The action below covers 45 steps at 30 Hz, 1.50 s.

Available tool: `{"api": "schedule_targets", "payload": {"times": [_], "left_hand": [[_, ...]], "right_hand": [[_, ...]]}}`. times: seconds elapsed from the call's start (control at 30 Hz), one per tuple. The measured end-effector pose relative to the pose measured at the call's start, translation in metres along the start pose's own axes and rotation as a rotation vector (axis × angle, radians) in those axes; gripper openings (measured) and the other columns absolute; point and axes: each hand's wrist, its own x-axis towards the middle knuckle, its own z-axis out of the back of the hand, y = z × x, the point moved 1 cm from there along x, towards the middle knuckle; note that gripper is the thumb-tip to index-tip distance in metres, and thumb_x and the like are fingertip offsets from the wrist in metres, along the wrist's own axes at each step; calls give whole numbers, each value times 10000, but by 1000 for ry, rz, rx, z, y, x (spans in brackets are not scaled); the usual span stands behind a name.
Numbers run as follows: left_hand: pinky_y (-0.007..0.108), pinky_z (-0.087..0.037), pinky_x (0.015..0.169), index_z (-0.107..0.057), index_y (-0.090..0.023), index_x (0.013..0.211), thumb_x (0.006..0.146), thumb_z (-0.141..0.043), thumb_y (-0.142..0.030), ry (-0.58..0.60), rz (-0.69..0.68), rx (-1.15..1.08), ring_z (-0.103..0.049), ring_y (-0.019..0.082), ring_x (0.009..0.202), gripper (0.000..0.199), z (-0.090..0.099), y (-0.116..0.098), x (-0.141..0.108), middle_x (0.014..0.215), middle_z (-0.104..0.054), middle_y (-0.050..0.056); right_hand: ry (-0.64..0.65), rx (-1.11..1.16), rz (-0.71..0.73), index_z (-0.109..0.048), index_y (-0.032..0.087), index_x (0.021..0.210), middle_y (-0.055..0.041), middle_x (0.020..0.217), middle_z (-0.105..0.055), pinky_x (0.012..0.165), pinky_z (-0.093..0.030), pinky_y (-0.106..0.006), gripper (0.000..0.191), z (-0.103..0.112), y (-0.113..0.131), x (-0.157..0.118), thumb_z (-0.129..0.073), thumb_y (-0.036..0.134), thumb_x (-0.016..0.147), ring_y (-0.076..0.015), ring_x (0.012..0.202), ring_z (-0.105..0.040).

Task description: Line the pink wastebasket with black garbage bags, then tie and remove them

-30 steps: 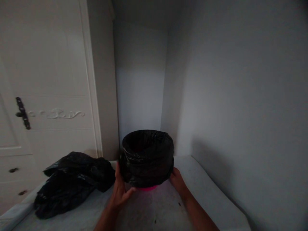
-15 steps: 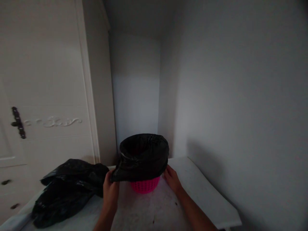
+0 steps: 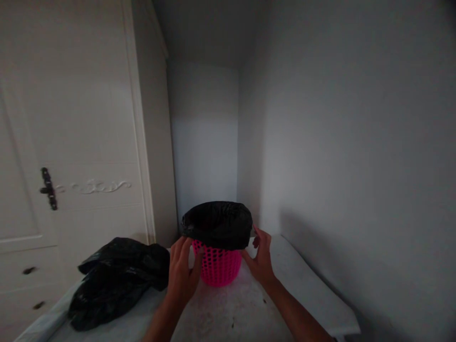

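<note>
A pink perforated plastic basket stands upright on the table. A black plastic garbage bag lines it, its mouth open and its edge folded down over the rim. My left hand grips the bag's folded edge on the left with its fingertips, the thumb near the basket's wall. On the right, my right hand holds the edge between thumb and forefinger, its other fingers curled. The parts of the fingers behind the bag are hidden.
Another crumpled black plastic bag lies on the table's left side. The white table reaches the grey wall on the right. A white wardrobe with dark handles rises on the left.
The bag's overhanging edge has gone up, and more of the pink basket shows. Both hands have risen along its sides. The view has shifted slightly left.
</note>
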Motion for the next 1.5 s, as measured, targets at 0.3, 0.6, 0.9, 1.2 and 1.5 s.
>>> {"api": "schedule_targets", "payload": {"times": [0.3, 0.6, 0.9, 1.2, 1.5], "left_hand": [[478, -536, 1050, -466, -168, 1540, 1027, -573, -314, 222, -212, 132, -637, 323, 1283, 544, 4, -12, 31, 1398, -677, 181], [497, -540, 1020, -711, -248, 1293, 1045, -525, -381, 420, -131, 69, -697, 309, 1189, 337, 10, -13, 48, 1321, -751, 114], [406, -554, 889, -736, -253, 996, 1017, -553, -310, 495, 11, -27, -734, 260, 976, 193, 15, -20, 69, 1030, -788, 58], [344, -508, 725, -679, -250, 1001, 1043, -419, -319, 486, 167, 84, -728, 246, 845, 272, 4, -27, 93, 1004, -751, 72], [398, -575, 906, -669, -205, 1178, 857, -628, -525, 78, 683, -470, -717, 267, 1004, 456, 4, 19, 102, 1095, -750, 105]], "right_hand": [[-51, 27, 100, -715, 277, 1242, -80, 1092, -698, 920, -548, -421, 301, 15, 21, 39, -481, 237, 1056, -247, 1051, -642], [-11, 13, -210, -715, 192, 1120, -91, 1017, -760, 744, -507, -347, 367, 19, 26, 109, -499, 462, 994, -207, 732, -619], [273, -108, -213, -740, 216, 736, -42, 740, -749, 729, -469, -319, 326, -17, 2, 181, -580, 428, 927, -213, 740, -660], [349, -66, -25, -817, 207, 875, -86, 1006, -819, 987, -518, -400, 299, -36, 40, 227, -539, 259, 970, -251, 1000, -729], [499, -19, 147, -674, 247, 1370, -103, 1438, -628, 1115, -489, -432, 608, -20, 44, 229, -711, 96, 783, -251, 1288, -618]]}}
